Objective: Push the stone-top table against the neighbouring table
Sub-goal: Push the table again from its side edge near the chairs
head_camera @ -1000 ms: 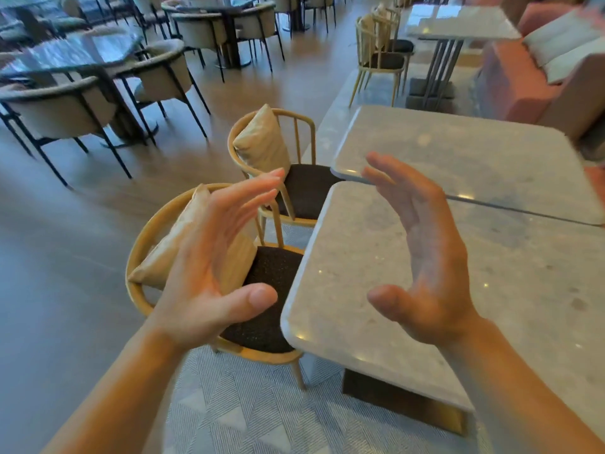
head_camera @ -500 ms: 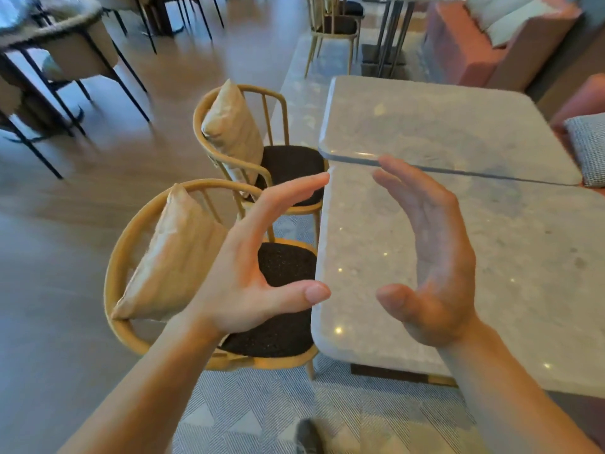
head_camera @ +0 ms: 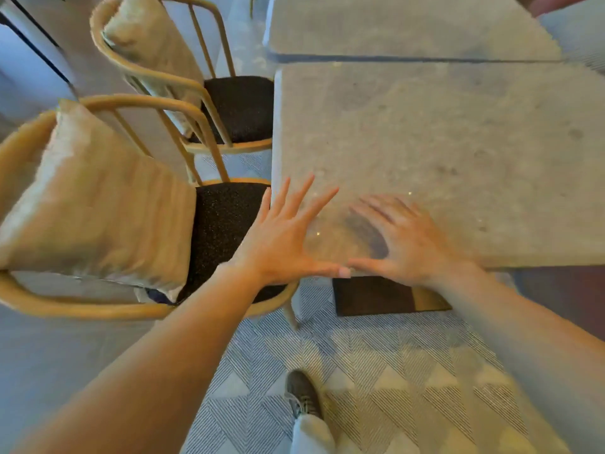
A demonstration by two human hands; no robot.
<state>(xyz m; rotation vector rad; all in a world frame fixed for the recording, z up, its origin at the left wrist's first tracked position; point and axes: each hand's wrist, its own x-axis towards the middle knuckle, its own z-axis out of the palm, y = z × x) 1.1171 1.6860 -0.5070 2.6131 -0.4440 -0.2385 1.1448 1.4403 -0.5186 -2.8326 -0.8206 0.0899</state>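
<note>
Both hands lie spread flat, grasping nothing, at the near left corner of the stone-top table (head_camera: 442, 152); the left hand (head_camera: 288, 244) overhangs its left edge, the right hand (head_camera: 406, 244) is blurred, thumbs almost meeting; the neighbouring table (head_camera: 409, 24) sits just beyond, a thin dark seam between them; two cushioned wooden chairs (head_camera: 209, 93) crowd the left side; a grey shoe (head_camera: 302, 393) stands on the patterned rug (head_camera: 409, 371).

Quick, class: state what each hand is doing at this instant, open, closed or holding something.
Left hand: open, fingers spread, at the stone-top table corner, holding nothing.
Right hand: open, blurred, over the tabletop, holding nothing.
</note>
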